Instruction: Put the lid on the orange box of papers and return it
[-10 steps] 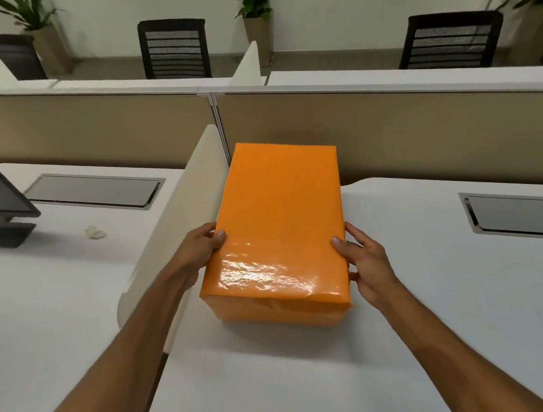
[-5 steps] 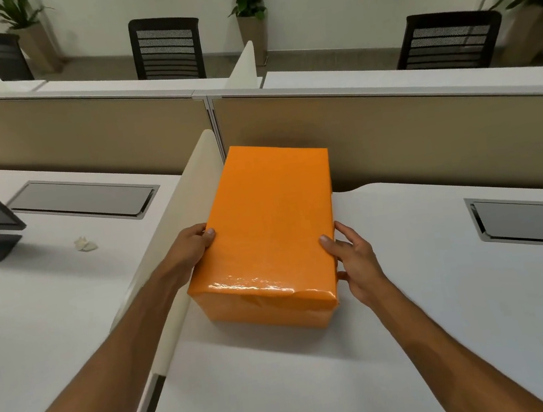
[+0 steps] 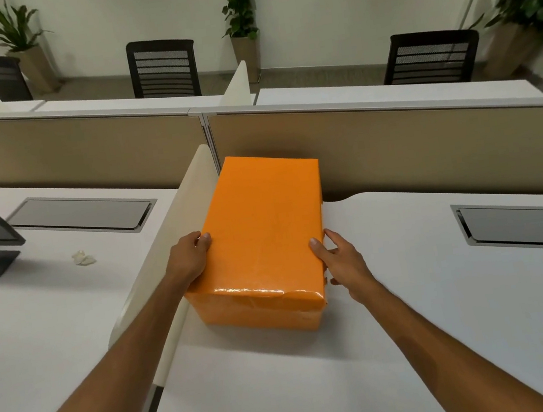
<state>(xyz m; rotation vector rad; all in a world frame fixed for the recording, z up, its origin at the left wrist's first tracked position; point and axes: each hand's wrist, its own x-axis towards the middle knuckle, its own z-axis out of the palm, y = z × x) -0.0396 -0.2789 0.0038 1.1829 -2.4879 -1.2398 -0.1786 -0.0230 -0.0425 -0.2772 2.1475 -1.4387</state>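
Lid (image 3: 261, 221), glossy orange, covers the orange box (image 3: 260, 312); left hand (image 3: 189, 260) and right hand (image 3: 341, 260) clasp its sides.

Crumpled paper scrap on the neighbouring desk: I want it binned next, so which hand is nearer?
Left. The left hand grips the orange box on the scrap's side; the right hand holds the box's far side.

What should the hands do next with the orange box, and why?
Probably let go. The lid already sits on the orange box, which rests on the white desk in the corner by the beige partition, with the left hand and right hand on its sides.
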